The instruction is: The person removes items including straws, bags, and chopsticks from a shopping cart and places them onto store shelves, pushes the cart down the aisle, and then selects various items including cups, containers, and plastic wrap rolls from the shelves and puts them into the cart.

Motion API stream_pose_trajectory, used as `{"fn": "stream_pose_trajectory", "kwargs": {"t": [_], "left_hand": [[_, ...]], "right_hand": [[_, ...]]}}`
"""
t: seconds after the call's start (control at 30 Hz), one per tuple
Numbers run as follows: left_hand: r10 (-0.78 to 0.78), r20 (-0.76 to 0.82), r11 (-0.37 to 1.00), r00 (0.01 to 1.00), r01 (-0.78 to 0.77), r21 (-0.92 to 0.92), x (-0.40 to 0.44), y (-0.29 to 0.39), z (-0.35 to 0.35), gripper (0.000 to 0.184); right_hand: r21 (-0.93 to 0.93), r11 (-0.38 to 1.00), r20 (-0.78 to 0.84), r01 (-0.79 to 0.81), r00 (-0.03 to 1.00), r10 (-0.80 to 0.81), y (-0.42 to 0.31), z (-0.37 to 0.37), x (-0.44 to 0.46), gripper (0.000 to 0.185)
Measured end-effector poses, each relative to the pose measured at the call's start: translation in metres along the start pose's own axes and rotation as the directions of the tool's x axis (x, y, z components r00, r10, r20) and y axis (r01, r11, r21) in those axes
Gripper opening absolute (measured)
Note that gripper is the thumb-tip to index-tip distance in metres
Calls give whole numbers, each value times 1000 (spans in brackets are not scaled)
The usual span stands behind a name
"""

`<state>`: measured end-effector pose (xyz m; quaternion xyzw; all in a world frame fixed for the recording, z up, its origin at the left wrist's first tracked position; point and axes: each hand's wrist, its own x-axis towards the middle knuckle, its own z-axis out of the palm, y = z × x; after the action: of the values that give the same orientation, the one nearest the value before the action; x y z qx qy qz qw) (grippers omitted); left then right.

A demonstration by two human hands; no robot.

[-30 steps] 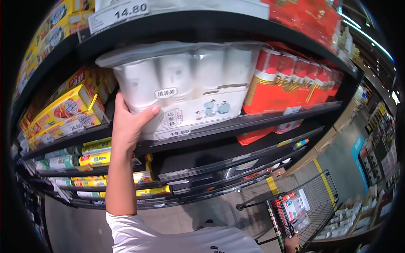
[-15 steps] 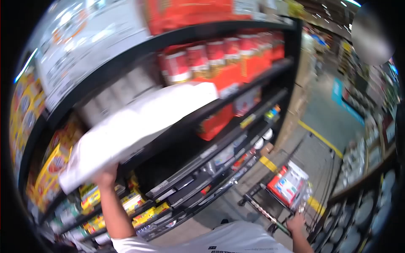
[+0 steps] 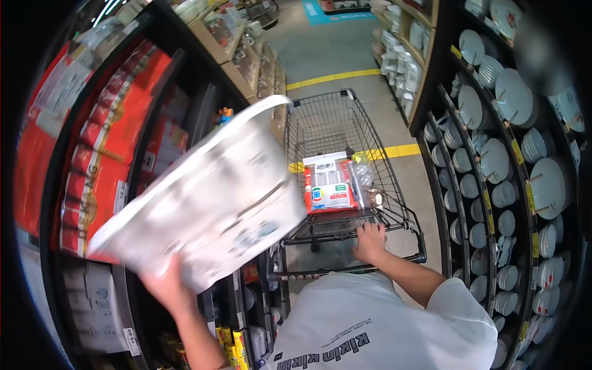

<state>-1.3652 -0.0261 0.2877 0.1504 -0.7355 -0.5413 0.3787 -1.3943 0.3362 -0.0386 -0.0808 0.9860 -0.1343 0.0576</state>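
A large white plastic-wrapped pack (image 3: 234, 191), blurred by motion, hangs tilted at the left. My left hand (image 3: 169, 287) grips its lower left edge, the fingers partly hidden by it. The pack's right end overlaps the near left side of the black wire shopping cart (image 3: 349, 97). On the cart's handle my right hand (image 3: 370, 242) is closed. Inside the cart, near the handle, lies a red and white bag (image 3: 330, 185). Beside that bag is a clear pack (image 3: 362, 176) with small things in it.
On the left a dark shelf holds red packs of canisters (image 3: 114, 142) and white packs (image 3: 92, 302). Racks of plates and bowls (image 3: 515, 98) line the right side. The aisle floor (image 3: 327, 52), with yellow stripes (image 3: 336, 80), runs ahead between shelves.
My view has turned right from the shelf toward the cart. The white pack has swung away from the shelf toward the cart in my left hand. My right hand stays on the handle.
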Motion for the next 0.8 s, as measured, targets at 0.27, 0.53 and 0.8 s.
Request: {"fn": "stream_pose_trajectory", "kwargs": {"t": [0.27,0.53,0.8], "left_hand": [[-514,484,837,708,538,102,-30,-159,234,52],[-700,510,707,500,587,395,-95,-290,312,53],[-521,524,646,674,-90,758,-111,-410,274,79]], "right_hand": [[213,976,-43,-45,998,56,7,-12,-10,44],[375,923,67,-86,996,65,14,-26,-11,50],[445,894,-42,-49,996,75,11,-22,-22,44]]}}
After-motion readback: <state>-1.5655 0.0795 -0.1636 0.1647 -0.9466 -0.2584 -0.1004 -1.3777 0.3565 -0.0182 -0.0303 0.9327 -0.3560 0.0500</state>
